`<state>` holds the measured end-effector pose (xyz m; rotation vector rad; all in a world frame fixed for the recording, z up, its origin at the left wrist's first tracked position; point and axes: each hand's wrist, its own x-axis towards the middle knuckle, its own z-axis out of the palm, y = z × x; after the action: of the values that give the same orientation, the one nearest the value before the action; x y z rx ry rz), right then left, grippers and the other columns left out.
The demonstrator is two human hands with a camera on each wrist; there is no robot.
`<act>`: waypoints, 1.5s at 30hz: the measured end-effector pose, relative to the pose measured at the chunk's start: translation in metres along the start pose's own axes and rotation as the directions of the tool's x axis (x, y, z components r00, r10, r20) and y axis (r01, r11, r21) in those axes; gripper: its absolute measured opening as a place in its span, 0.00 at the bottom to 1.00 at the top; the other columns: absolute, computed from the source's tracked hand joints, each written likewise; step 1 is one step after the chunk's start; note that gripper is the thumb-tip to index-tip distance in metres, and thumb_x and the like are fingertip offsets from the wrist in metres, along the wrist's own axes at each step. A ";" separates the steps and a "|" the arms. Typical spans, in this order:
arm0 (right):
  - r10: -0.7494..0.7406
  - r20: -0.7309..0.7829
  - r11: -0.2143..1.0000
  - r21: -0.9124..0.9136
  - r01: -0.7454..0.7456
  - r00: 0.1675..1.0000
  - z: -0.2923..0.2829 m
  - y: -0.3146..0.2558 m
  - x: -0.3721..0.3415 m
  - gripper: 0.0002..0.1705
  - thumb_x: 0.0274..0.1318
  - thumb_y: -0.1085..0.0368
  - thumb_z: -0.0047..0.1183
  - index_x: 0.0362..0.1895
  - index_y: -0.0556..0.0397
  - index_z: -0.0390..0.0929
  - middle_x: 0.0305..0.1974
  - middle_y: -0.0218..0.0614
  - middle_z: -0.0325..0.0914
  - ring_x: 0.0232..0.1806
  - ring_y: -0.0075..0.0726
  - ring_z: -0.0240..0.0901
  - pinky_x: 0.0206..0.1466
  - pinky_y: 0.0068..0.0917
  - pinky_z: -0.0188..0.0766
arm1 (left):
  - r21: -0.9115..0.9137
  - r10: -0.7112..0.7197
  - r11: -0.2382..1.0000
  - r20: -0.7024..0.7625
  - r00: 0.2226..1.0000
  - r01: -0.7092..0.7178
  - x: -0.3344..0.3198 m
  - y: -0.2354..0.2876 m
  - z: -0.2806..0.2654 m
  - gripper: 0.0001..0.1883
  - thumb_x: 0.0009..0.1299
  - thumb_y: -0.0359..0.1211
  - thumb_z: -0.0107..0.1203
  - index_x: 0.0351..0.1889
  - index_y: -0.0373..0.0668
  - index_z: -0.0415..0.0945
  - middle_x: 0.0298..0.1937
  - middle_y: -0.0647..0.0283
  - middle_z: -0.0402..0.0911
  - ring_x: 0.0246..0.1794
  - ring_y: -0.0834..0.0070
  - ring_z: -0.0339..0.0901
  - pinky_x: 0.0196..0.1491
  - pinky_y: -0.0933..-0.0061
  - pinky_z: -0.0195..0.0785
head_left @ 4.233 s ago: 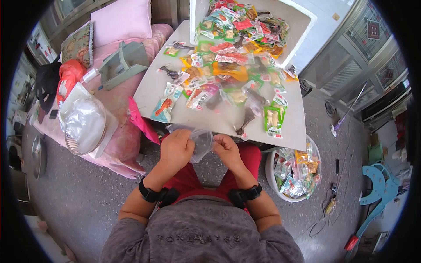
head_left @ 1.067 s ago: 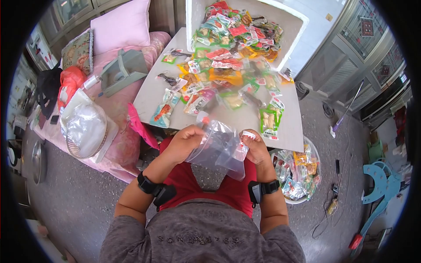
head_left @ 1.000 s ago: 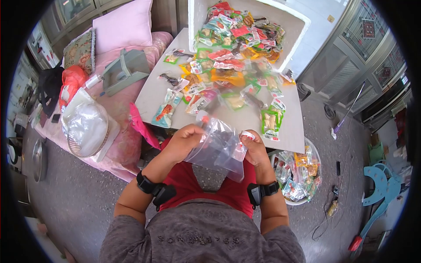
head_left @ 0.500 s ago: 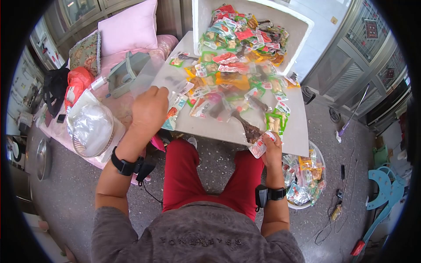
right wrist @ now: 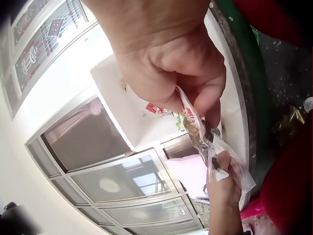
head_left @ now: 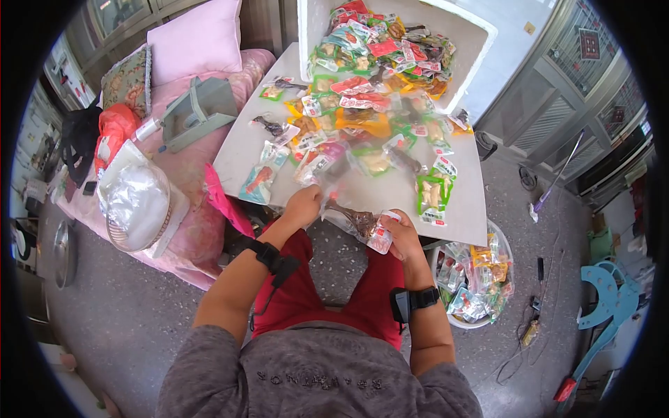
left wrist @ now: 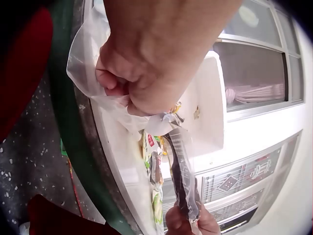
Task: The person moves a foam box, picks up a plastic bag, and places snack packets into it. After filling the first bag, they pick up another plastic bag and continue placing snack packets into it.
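Above the lap, at the table's front edge, a clear packet with a dark brown leg of meat (head_left: 360, 221) spans both hands. The right hand (head_left: 403, 237) pinches its red and white label end. At the other end the left hand (head_left: 304, 207) has its fingers curled round clear plastic; in the left wrist view the left hand (left wrist: 142, 78) grips a loose clear bag (left wrist: 85, 63), with the dark meat (left wrist: 181, 171) running down to the other hand. The right wrist view shows the right hand (right wrist: 181, 73) holding the printed packet (right wrist: 190, 115).
Many colourful packets (head_left: 362, 120) lie on the table (head_left: 456, 223), with more in a white foam box (head_left: 481, 42) behind. A white tub (head_left: 437, 279) of packets stands on the floor at right. Left, a pink-covered bed holds a basket of clear bags (head_left: 139, 202) and a grey caddy (head_left: 202, 115).
From half a second ago, the left hand has come from the far left of the table back to the packet. The right hand has drawn the packet slightly left, over the lap.
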<state>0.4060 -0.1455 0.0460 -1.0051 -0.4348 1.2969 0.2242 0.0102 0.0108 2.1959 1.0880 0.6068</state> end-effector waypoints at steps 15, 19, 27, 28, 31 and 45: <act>-0.033 0.000 0.994 -0.106 0.033 0.999 -0.006 0.013 0.022 0.06 0.47 0.73 0.42 0.33 0.59 0.66 0.26 0.34 0.69 0.26 0.27 0.68 0.29 0.23 0.66 | 0.131 0.057 0.990 -0.027 0.998 -0.053 -0.014 0.038 -0.001 0.08 0.56 0.34 0.40 0.26 0.41 0.66 0.24 0.54 0.71 0.28 0.57 0.69 0.31 0.59 0.60; -0.019 0.025 1.000 -0.024 0.020 0.999 0.012 0.021 0.023 0.06 0.48 0.73 0.41 0.33 0.59 0.66 0.27 0.35 0.69 0.27 0.29 0.68 0.30 0.25 0.67 | 0.259 0.076 0.963 0.016 0.997 -0.077 -0.021 0.067 -0.004 0.07 0.56 0.33 0.40 0.24 0.40 0.65 0.24 0.54 0.71 0.28 0.58 0.70 0.29 0.59 0.61; 0.047 0.141 0.976 0.204 -0.075 0.989 0.053 0.027 0.026 0.09 0.47 0.76 0.37 0.36 0.61 0.65 0.32 0.39 0.70 0.33 0.35 0.69 0.35 0.29 0.69 | 0.175 0.136 0.976 -0.009 0.991 -0.132 -0.035 0.089 -0.008 0.07 0.56 0.33 0.40 0.25 0.39 0.64 0.22 0.53 0.70 0.26 0.56 0.69 0.28 0.58 0.60; 0.047 0.126 0.965 0.252 -0.078 0.991 0.060 0.033 0.028 0.09 0.47 0.75 0.37 0.35 0.60 0.66 0.32 0.39 0.70 0.33 0.34 0.69 0.36 0.28 0.68 | 0.169 0.142 0.976 -0.013 0.990 -0.138 -0.036 0.090 -0.009 0.07 0.56 0.33 0.40 0.25 0.38 0.64 0.23 0.53 0.70 0.26 0.56 0.69 0.28 0.58 0.60; 0.025 0.137 0.940 0.335 -0.070 0.990 0.070 0.046 0.039 0.09 0.49 0.73 0.36 0.36 0.59 0.66 0.33 0.38 0.70 0.35 0.33 0.68 0.37 0.27 0.68 | 0.176 0.103 0.980 -0.029 0.994 -0.096 -0.036 0.096 -0.013 0.07 0.56 0.32 0.40 0.25 0.38 0.64 0.23 0.52 0.70 0.27 0.56 0.69 0.28 0.58 0.60; 0.136 0.108 0.961 -0.255 -0.105 0.985 0.101 0.037 0.070 0.08 0.48 0.68 0.39 0.32 0.57 0.68 0.29 0.38 0.70 0.30 0.34 0.69 0.32 0.28 0.68 | -0.045 -0.061 0.998 -0.289 0.955 0.050 -0.020 0.032 -0.020 0.06 0.58 0.30 0.42 0.29 0.38 0.66 0.24 0.52 0.71 0.26 0.58 0.70 0.28 0.65 0.61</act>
<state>0.3256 -0.0456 0.0516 -1.1781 -0.6523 1.4451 0.2175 -0.0150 0.0441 2.0801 1.2707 0.9392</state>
